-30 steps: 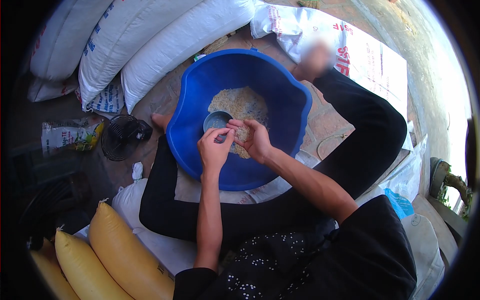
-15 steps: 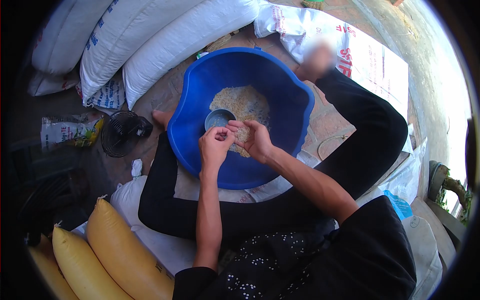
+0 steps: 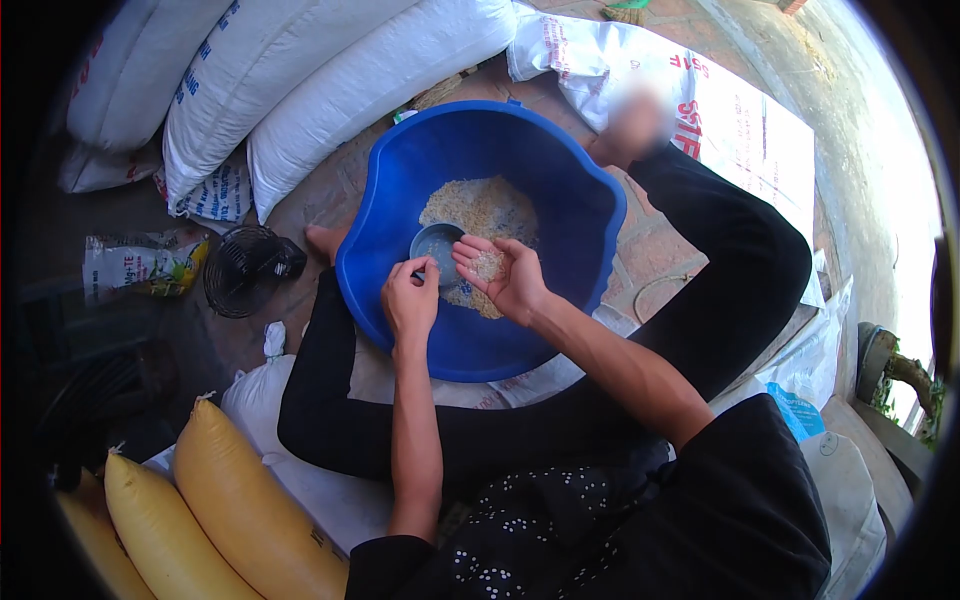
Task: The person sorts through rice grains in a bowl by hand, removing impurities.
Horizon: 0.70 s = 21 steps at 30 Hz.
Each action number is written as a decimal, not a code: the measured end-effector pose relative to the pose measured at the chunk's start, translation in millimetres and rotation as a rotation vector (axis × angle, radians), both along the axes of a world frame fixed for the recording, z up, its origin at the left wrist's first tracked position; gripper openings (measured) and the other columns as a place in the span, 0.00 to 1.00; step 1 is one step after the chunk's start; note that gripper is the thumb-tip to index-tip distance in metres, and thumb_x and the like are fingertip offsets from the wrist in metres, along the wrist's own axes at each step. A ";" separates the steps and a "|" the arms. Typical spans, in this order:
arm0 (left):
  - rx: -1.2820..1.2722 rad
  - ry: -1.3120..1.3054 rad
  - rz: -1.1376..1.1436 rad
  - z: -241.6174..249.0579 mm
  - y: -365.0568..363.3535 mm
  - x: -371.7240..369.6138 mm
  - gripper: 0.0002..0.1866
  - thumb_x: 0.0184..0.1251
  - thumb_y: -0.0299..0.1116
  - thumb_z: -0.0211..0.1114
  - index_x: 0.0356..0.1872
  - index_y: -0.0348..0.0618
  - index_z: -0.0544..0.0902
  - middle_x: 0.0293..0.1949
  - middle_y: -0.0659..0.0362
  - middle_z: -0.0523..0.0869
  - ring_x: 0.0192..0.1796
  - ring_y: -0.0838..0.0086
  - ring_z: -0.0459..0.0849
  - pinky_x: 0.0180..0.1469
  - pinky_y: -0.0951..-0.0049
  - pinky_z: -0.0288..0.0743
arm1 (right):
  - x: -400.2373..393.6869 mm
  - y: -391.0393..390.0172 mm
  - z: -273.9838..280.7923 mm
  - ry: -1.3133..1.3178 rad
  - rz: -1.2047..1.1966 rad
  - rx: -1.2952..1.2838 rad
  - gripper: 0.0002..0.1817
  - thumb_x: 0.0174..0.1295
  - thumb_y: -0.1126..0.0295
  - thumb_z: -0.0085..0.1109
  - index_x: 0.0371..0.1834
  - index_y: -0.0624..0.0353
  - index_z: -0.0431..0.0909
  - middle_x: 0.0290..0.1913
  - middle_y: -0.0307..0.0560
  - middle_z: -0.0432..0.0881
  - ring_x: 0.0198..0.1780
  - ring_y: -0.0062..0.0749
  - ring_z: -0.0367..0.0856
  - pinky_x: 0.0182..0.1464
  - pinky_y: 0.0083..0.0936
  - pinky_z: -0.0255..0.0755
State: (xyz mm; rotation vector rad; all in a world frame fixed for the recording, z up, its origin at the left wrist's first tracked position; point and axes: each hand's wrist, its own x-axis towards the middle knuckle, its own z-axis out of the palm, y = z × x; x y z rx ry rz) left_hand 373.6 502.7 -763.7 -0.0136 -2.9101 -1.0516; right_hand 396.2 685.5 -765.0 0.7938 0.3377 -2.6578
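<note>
A big blue plastic tub (image 3: pixel 385 215) stands between my legs, with loose pale grain (image 3: pixel 490 205) spread over its bottom. A small round grey bowl (image 3: pixel 428 240) sits inside the tub on the grain. My right hand (image 3: pixel 515 285) is palm up over the tub, fingers extended, carrying a small heap of the pale grain in its palm. My left hand (image 3: pixel 409 305) is at the near side of the bowl. Its thumb and fingertips are pinched together at the bowl's rim; what is between them is too small to make out.
Full white sacks (image 3: pixel 370 95) lie behind and left of the tub. A small black fan (image 3: pixel 250 270) and a printed packet (image 3: pixel 145 263) are on the left. Yellow sacks (image 3: pixel 250 490) fill the lower left. A flattened white sack (image 3: pixel 745 140) lies at upper right.
My left hand has moved left, away from my right palm to the bowl's near side. My right hand has stayed almost in place, with its fingers a little straighter.
</note>
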 end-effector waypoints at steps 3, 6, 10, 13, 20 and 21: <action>0.103 0.049 0.003 13.3 9.2 1.4 0.08 0.67 0.32 0.73 0.43 0.41 0.91 0.37 0.58 0.89 0.29 0.73 0.84 0.33 0.72 0.76 | 0.2 -0.6 3.9 0.002 0.011 0.011 0.27 0.80 0.62 0.30 0.65 0.71 0.74 0.60 0.58 0.83 0.63 0.42 0.83 0.69 0.37 0.77; 0.223 0.055 -0.146 37.0 26.9 4.6 0.08 0.66 0.29 0.74 0.44 0.40 0.91 0.39 0.58 0.89 0.31 0.75 0.84 0.33 0.73 0.77 | 2.8 0.3 6.2 0.021 0.043 0.090 0.26 0.80 0.62 0.30 0.65 0.69 0.75 0.58 0.56 0.83 0.59 0.40 0.84 0.66 0.36 0.78; 0.225 0.132 -0.332 41.3 42.9 11.7 0.09 0.64 0.25 0.74 0.44 0.40 0.91 0.39 0.57 0.88 0.34 0.72 0.87 0.38 0.72 0.81 | 6.2 1.1 12.3 0.046 0.097 0.129 0.25 0.80 0.62 0.32 0.63 0.66 0.77 0.57 0.52 0.83 0.56 0.36 0.83 0.64 0.36 0.78; 0.237 0.145 -0.341 36.2 43.6 12.9 0.09 0.63 0.24 0.74 0.44 0.39 0.91 0.39 0.57 0.88 0.35 0.71 0.88 0.39 0.72 0.82 | 5.9 -2.3 7.5 0.050 0.102 0.170 0.24 0.79 0.62 0.33 0.61 0.64 0.78 0.59 0.50 0.82 0.59 0.33 0.81 0.66 0.38 0.75; 0.208 0.142 -0.348 34.9 42.4 13.3 0.09 0.61 0.23 0.75 0.42 0.39 0.91 0.37 0.58 0.88 0.34 0.71 0.89 0.39 0.72 0.83 | 7.0 -4.5 -0.2 0.055 0.144 0.199 0.24 0.78 0.62 0.35 0.63 0.63 0.78 0.61 0.49 0.81 0.64 0.32 0.76 0.69 0.41 0.69; 0.203 0.131 -0.342 35.0 42.8 13.3 0.08 0.61 0.22 0.75 0.42 0.39 0.91 0.37 0.58 0.88 0.34 0.71 0.89 0.38 0.72 0.83 | 6.9 -4.2 0.1 0.056 0.153 0.200 0.24 0.78 0.62 0.35 0.63 0.63 0.78 0.60 0.49 0.82 0.64 0.32 0.76 0.69 0.41 0.69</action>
